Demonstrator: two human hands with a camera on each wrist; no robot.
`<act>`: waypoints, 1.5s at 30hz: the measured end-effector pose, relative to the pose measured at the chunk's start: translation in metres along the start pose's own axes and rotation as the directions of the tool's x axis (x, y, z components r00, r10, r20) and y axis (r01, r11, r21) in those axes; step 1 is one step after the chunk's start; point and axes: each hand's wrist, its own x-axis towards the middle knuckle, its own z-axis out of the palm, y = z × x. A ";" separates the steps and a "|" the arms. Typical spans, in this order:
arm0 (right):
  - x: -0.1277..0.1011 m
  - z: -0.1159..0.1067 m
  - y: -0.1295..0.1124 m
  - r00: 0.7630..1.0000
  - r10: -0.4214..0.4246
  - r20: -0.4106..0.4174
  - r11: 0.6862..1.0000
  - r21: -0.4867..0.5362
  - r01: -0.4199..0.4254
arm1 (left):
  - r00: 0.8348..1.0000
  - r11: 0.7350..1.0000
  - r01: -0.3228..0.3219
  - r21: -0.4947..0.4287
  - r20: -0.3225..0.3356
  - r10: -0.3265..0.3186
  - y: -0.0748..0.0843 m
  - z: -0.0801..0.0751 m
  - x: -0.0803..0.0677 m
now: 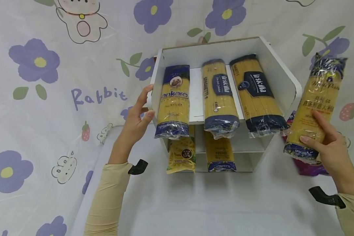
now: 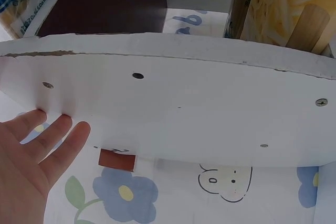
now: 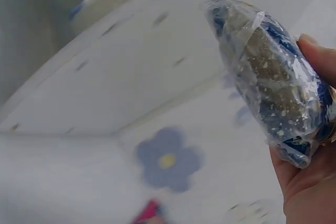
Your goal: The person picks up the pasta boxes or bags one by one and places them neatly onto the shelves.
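Observation:
A white two-tier shelf [image 1: 278, 70] stands on the table. Three spaghetti packs lean on its upper tier: an Ankara pack [image 1: 173, 101] and two La Sicilia packs [image 1: 219, 96] [image 1: 258, 95]. Two more packs [image 1: 181, 154] [image 1: 219, 154] stand in the lower tier. My left hand [image 1: 137, 118] rests with straight fingers against the shelf's left side panel [image 2: 173, 114], thumb at its front edge. My right hand [image 1: 327, 147] grips another spaghetti pack [image 1: 317, 105] to the right of the shelf, held upright off the table; its blue end [image 3: 273, 77] shows in the right wrist view.
A flower-and-rabbit printed cloth [image 1: 47, 98] covers the table and the wall behind. A purple packet [image 1: 308, 168] lies on the table behind my right hand. A small red-brown tag [image 2: 118, 159] lies on the cloth under the shelf's left side.

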 end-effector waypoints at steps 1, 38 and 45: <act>-0.002 0.003 -0.009 0.999 -0.040 -0.010 0.999 0.004 0.040 | 1.000 1.000 -0.004 0.000 -0.001 0.004 0.000 0.000 0.000; -0.034 0.102 -0.076 0.535 -0.051 0.843 0.722 -0.339 0.603 | 1.000 1.000 -0.012 -0.012 0.003 0.012 -0.005 -0.001 -0.001; -0.027 0.118 -0.054 0.480 0.249 0.841 0.825 -0.444 0.349 | 1.000 1.000 -0.022 -0.013 0.002 0.022 -0.005 -0.001 0.000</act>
